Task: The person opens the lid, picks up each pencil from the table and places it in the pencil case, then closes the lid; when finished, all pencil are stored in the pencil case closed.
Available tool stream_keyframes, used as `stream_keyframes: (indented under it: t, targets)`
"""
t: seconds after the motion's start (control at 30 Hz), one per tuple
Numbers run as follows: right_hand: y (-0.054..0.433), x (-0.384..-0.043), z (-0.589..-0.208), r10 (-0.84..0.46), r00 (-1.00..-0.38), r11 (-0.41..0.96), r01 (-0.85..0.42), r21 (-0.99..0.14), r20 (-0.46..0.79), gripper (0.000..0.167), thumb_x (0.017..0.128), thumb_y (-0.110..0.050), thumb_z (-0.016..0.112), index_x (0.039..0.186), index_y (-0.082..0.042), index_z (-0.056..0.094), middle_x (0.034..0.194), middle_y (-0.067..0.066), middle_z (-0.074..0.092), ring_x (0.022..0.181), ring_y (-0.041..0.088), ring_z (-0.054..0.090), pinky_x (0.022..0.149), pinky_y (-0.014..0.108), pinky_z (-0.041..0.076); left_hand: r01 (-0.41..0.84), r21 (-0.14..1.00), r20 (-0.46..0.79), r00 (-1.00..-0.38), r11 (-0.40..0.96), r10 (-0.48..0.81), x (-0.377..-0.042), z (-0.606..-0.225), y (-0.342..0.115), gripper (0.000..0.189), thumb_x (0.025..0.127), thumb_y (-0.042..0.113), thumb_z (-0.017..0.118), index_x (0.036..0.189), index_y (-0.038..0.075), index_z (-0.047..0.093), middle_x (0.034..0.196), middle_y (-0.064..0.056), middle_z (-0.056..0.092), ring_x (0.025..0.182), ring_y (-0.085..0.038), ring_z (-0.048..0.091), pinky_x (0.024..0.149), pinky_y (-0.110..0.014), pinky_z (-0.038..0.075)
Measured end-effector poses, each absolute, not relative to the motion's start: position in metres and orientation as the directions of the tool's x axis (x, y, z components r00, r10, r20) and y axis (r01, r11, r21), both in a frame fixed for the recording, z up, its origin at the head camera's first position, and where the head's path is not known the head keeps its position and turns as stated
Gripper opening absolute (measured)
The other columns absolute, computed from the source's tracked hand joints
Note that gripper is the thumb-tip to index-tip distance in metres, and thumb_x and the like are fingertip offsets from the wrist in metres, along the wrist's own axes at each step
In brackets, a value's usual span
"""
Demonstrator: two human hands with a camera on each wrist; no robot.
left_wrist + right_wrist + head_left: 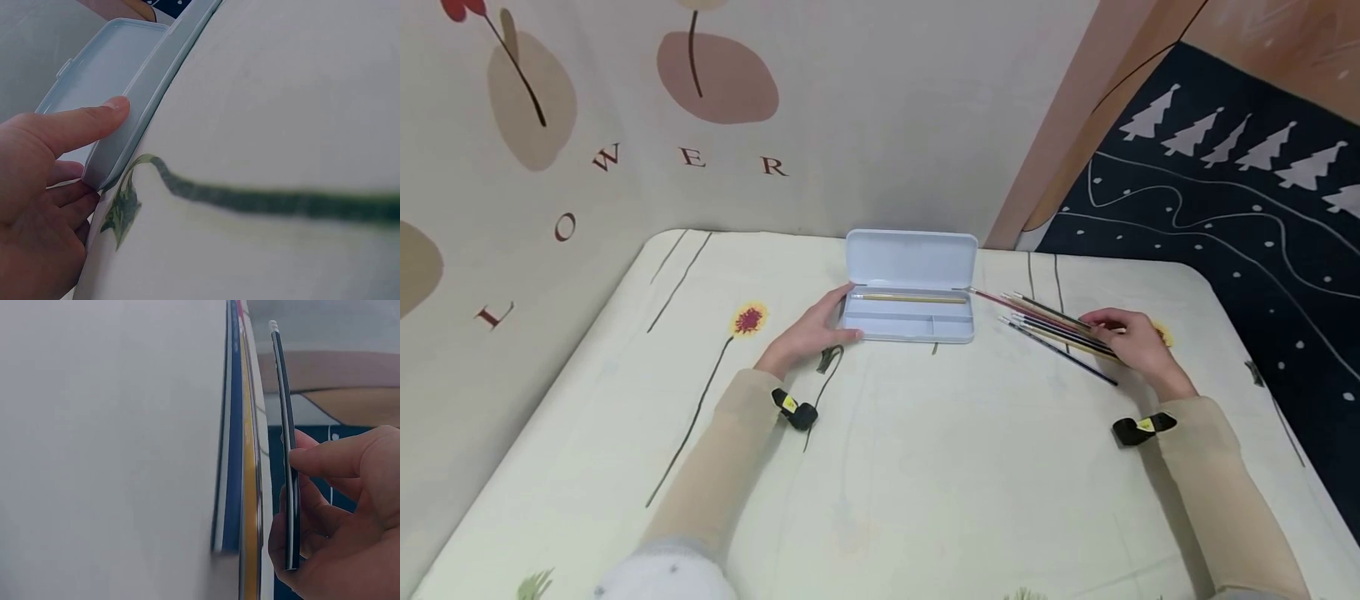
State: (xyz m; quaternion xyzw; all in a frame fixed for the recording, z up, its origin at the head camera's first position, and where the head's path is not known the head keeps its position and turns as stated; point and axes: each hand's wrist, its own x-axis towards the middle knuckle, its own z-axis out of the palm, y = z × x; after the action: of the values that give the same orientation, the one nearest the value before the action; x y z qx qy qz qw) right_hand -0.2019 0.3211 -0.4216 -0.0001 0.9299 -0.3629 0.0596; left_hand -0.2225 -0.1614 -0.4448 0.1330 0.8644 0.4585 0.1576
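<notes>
A pale blue pencil case (887,327) stands with its lid (912,260) raised against the wall side. One yellow pencil (917,298) lies in its back compartment. My left hand (805,337) grips the case's left end, thumb (100,125) along the front wall and fingers around the corner. Over at the right, my right hand (1138,342) pinches a black pencil (284,394) between thumb and fingers, held up off the cloth. Several pencils (1067,335) in dark, red and yellow lie bunched under and beside that hand, a dark blue one (231,487) nearest the right wrist camera.
A white cloth (962,467) with printed flowers covers the table. Behind it hangs a pale curtain (880,108) with printed letters, and at the right a dark fabric (1225,200) with tree prints. The case's front compartment has a small divider (933,325).
</notes>
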Motion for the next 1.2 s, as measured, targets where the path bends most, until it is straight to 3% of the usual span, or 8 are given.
stream_keyframes:
  t: [0.37, 0.9, 1.2]
  targets:
    - [0.299, -0.203, -0.419, -0.121, -0.990, 0.694, -0.034, -0.719, -0.070, 0.025, 0.098, -0.002, 0.050, 0.118, 0.004, 0.063, 0.115, 0.023, 0.058, 0.096, 0.027, 0.049, 0.067, 0.021, 0.042, 0.051, 0.844, -0.175, -0.914, 0.533, 0.366, -0.222, -0.443, -0.160, 0.090, 0.088, 0.024, 0.072, 0.156, 0.012, 0.014, 0.160, -0.012, 0.013, 0.145, -0.028, 0.008, 0.116, -0.048, 0.010]
    - [0.274, -0.215, -0.423, -0.196, -0.980, 0.628, -0.103, -0.771, -0.029, 0.023, 0.097, 0.000, 0.052, 0.115, 0.005, 0.065, 0.120, 0.023, 0.059, 0.105, 0.031, 0.051, 0.087, 0.039, 0.041, 0.056, 0.839, -0.175, -0.914, 0.541, 0.366, -0.223, -0.444, -0.161, 0.091, 0.087, 0.027, 0.072, 0.156, 0.012, 0.014, 0.160, -0.012, 0.013, 0.145, -0.028, 0.008, 0.116, -0.049, 0.009]
    - [0.255, -0.219, -0.422, -0.191, -0.980, 0.592, -0.073, -0.803, -0.052, 0.024, 0.097, 0.000, 0.053, 0.118, 0.003, 0.065, 0.124, 0.021, 0.058, 0.104, 0.027, 0.050, 0.084, 0.033, 0.041, 0.036, 0.843, -0.189, -0.915, 0.537, 0.357, -0.223, -0.445, -0.161, 0.092, 0.087, 0.026, 0.072, 0.156, 0.013, 0.013, 0.160, -0.011, 0.012, 0.145, -0.027, 0.008, 0.116, -0.047, 0.010]
